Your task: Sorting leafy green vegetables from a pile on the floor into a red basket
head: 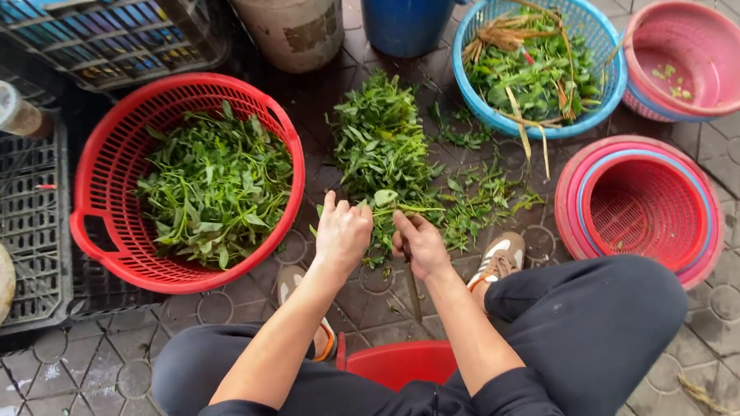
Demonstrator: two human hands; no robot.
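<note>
Near the middle of the paved ground, just beyond the seated person's knees, the left hand [342, 232] was curled shut around a leafy green sprig [384, 201] while the right hand [420, 244] pinched its stem, a thin stalk hanging down from that grip. Picking leaves off the stems seemed the step in hand, with the loose pile of greens [383, 145] touching both hands. Next, the plucked leaves would likely need dropping left into the red basket [111, 158], the bare stem aside.
</note>
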